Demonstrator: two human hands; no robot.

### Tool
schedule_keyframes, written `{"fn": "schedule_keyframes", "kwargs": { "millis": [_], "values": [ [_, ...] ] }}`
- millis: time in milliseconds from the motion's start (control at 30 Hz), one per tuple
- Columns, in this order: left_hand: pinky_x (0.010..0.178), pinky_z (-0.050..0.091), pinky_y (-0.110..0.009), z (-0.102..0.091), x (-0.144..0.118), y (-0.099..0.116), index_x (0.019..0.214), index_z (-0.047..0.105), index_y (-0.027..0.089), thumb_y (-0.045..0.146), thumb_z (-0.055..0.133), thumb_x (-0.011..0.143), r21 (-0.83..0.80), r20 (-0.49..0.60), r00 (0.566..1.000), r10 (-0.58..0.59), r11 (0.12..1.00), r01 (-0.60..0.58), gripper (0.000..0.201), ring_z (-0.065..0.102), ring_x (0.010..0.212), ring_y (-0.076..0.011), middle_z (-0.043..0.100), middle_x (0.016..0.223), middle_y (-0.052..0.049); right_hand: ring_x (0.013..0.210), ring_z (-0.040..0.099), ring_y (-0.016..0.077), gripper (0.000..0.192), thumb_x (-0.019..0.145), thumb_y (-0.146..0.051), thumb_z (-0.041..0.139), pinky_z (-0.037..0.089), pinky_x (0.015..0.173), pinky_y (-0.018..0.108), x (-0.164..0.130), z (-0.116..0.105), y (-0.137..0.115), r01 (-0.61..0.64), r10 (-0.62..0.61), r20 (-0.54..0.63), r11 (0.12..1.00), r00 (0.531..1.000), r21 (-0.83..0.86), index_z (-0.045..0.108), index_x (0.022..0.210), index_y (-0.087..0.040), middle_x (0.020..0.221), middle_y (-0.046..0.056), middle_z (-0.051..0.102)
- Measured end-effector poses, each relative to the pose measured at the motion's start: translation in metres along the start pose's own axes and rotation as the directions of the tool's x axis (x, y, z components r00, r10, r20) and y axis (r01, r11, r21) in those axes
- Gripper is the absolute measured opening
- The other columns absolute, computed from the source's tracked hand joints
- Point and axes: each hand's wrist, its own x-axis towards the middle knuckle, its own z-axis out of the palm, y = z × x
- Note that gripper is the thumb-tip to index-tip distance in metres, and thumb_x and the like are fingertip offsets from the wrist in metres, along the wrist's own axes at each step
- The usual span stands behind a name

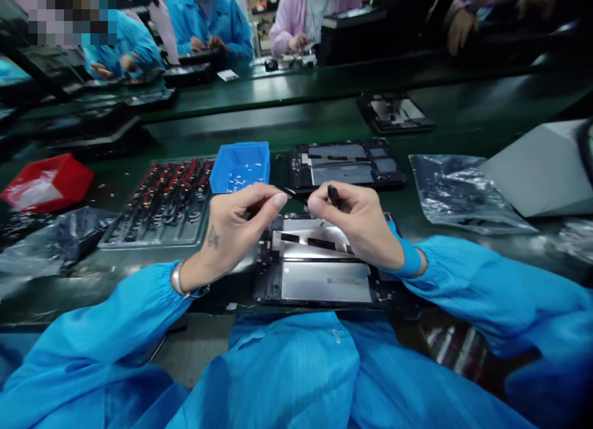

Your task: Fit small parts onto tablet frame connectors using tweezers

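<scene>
Looked like a mid-job moment to me. The tablet (324,282) lay flat on the worktop (236,271) right below both hands, wide open, silver panels already seated and a dark strip (315,241) across the upper one. No cover on it, so I'd say closing up was left.

The left hand (234,225) had thumb and finger pinched on a thin part (290,192), held above the tablet and not yet down in it. The right hand (354,216) was curled round a dark tool (332,195); can't tell whether its fingertips had anything else.

A second tablet (347,163) sat open at 12 o'clock. Blue bin (241,149) at 11 had white bits left, and the tray (176,236) at 10 was well stocked, so probably plenty left.
</scene>
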Motion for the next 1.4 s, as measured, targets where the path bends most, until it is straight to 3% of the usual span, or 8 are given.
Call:
{"fn": "schedule_keyframes", "kwargs": {
  "millis": [133, 233, 333, 433, 567, 767, 933, 1400],
  "values": [
    [0.058, 0.043, -0.019, 0.000, -0.001, -0.011, 0.104, 0.073, 0.017, 0.027, 0.056, 0.102, 0.222, 0.227, 0.962, 0.152, 0.953, -0.204, 0.020, 0.066, 0.065, -0.0083, 0.075, 0.083, 0.001, 0.071, 0.050, 0.0157, 0.028, 0.094, -0.040, 0.063, 0.038, 0.067, 0.031, -0.002, -0.030, -0.002, 0.025, -0.027, -0.002, 0.950, 1.000, -0.311, 0.059, 0.074, -0.021, 0.073, 0.001, 0.058],
    [0.060, 0.044, -0.020, 0.005, 0.001, -0.029, 0.104, 0.071, 0.016, 0.026, 0.053, 0.103, 0.241, 0.364, 0.913, 0.187, 0.927, -0.286, 0.020, 0.070, 0.071, -0.0106, 0.077, 0.090, -0.001, 0.080, 0.056, 0.0198, 0.014, 0.093, -0.029, 0.060, 0.039, 0.071, 0.034, -0.005, -0.057, 0.002, 0.045, 0.042, 0.149, 0.844, 0.988, -0.535, 0.062, 0.082, -0.022, 0.084, 0.004, 0.064],
    [0.062, 0.045, -0.022, 0.014, 0.005, -0.045, 0.107, 0.069, 0.017, 0.025, 0.050, 0.104, 0.232, 0.453, 0.872, 0.187, 0.920, -0.317, 0.021, 0.070, 0.075, -0.0129, 0.075, 0.093, -0.002, 0.085, 0.058, 0.0216, 0.011, 0.093, -0.026, 0.055, 0.039, 0.071, 0.034, -0.010, -0.076, 0.010, 0.052, 0.181, 0.322, 0.799, 0.929, -0.600, 0.065, 0.089, -0.021, 0.090, 0.006, 0.066],
    [0.063, 0.046, -0.025, 0.023, 0.011, -0.052, 0.111, 0.067, 0.015, 0.024, 0.048, 0.104, 0.202, 0.512, 0.830, 0.223, 0.908, -0.368, 0.023, 0.067, 0.077, -0.0151, 0.071, 0.088, -0.004, 0.083, 0.059, 0.0209, 0.017, 0.093, -0.030, 0.054, 0.038, 0.068, 0.032, -0.011, -0.086, 0.015, -0.004, 0.302, 0.386, 0.792, 0.872, -0.610, 0.068, 0.094, -0.020, 0.091, 0.006, 0.067],
    [0.074, 0.051, -0.030, 0.032, 0.017, -0.054, 0.110, 0.066, 0.015, 0.024, 0.046, 0.105, 0.078, 0.538, 0.781, 0.317, 0.904, -0.421, 0.023, 0.063, 0.091, -0.0194, 0.069, 0.102, -0.009, 0.077, 0.058, 0.0196, 0.022, 0.094, -0.037, 0.054, 0.037, 0.065, 0.031, -0.009, -0.094, 0.018, -0.075, 0.391, 0.369, 0.765, 0.843, -0.640, 0.069, 0.092, -0.020, 0.087, 0.006, 0.065],
    [0.098, 0.052, -0.033, 0.037, 0.013, -0.060, 0.117, 0.055, 0.017, 0.026, 0.044, 0.106, -0.083, 0.658, 0.708, 0.257, 0.959, -0.271, 0.018, 0.056, 0.128, -0.0216, 0.057, 0.138, -0.014, 0.073, 0.057, 0.0188, 0.022, 0.093, -0.036, 0.054, 0.035, 0.062, 0.031, -0.004, -0.099, 0.021, -0.065, 0.436, 0.356, 0.703, 0.826, -0.709, 0.068, 0.089, -0.020, 0.082, 0.005, 0.064],
    [0.097, 0.052, -0.031, 0.040, 0.012, -0.063, 0.122, 0.051, 0.018, 0.029, 0.043, 0.107, -0.118, 0.706, 0.656, 0.265, 0.958, -0.260, 0.020, 0.055, 0.130, -0.0211, 0.054, 0.143, -0.013, 0.069, 0.056, 0.0175, 0.022, 0.093, -0.035, 0.053, 0.032, 0.059, 0.030, -0.001, -0.097, 0.022, -0.039, 0.441, 0.366, 0.679, 0.819, -0.733, 0.068, 0.085, -0.019, 0.079, 0.005, 0.064],
    [0.092, 0.056, -0.034, 0.046, 0.017, -0.055, 0.112, 0.058, 0.015, 0.026, 0.037, 0.108, -0.018, 0.709, 0.619, 0.337, 0.887, -0.462, 0.023, 0.060, 0.122, -0.0217, 0.056, 0.145, -0.011, 0.064, 0.055, 0.0168, 0.024, 0.092, -0.039, 0.058, 0.027, 0.056, 0.030, 0.005, -0.095, 0.020, -0.006, 0.427, 0.365, 0.656, 0.828, -0.755, 0.068, 0.080, -0.021, 0.075, 0.004, 0.067]
  ]
}}
